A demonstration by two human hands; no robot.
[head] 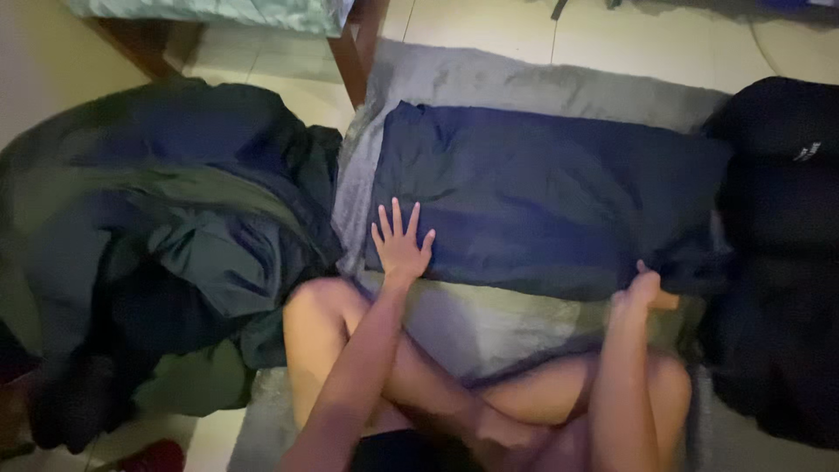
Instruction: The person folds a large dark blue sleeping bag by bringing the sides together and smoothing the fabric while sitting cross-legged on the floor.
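Note:
A dark navy garment [542, 197] lies spread flat on a grey rug [489, 83] in front of me. My left hand [401, 243] rests flat on its near left corner, fingers spread apart. My right hand [641, 293] pinches the garment's near right edge, fingers closed on the cloth. I sit cross-legged; my bare knees [323, 323] are just below the garment.
A heap of dark blue and green clothes [166, 236] lies to the left. Black folded items [778, 245] are stacked at the right. A wooden bed leg [354, 52] and a bed edge stand at the top left, on a tiled floor [629, 35].

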